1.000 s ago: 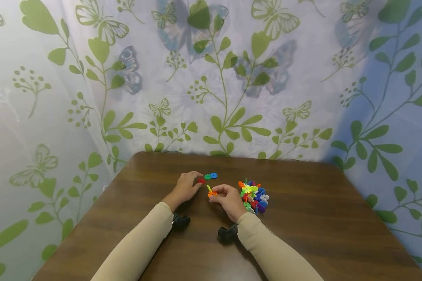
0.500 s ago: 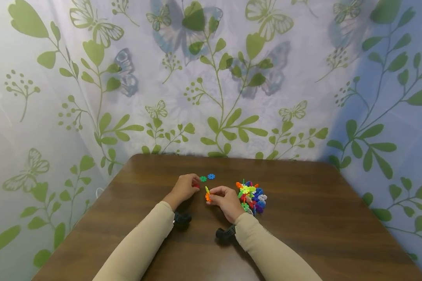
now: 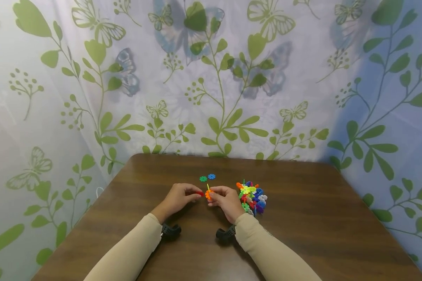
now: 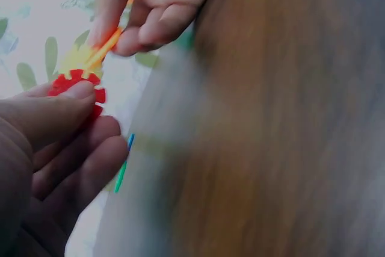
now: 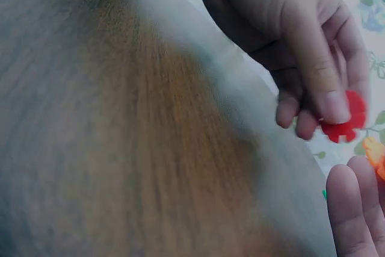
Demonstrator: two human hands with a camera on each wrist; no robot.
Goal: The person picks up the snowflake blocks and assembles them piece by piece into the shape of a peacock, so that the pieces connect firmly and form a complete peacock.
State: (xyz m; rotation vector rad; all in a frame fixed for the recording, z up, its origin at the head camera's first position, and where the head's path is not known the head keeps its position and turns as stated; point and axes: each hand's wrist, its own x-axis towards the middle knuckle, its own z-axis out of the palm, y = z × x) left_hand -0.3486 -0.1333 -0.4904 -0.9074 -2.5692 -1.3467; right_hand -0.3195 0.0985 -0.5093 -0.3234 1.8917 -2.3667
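Observation:
My left hand [image 3: 178, 198] pinches a red notched flower disc [image 4: 99, 95] between thumb and fingers. Facing it, my right hand [image 3: 227, 200] holds an orange notched disc [image 3: 208, 194] with a yellow disc [image 4: 73, 64] joined to it at an angle. In the left wrist view the red disc's edge overlaps the yellow one. The right wrist view shows the red disc [image 5: 349, 121] under the left thumb, close to the orange disc [image 5: 374, 151]. Beyond the hands, a green disc [image 3: 203, 178] and a blue disc [image 3: 211, 176] lie flat on the table.
A heap of many-coloured flower discs [image 3: 251, 197] sits just right of my right hand on the brown wooden table [image 3: 302, 218]. Black wrist devices [image 3: 226, 234] hang below both wrists. A leaf-and-butterfly patterned curtain [image 3: 183, 89] stands behind the table.
My left hand has picked up the red disc from beside the green one and brought it nearer, toward the right hand. The right hand has turned the joined orange and yellow discs.

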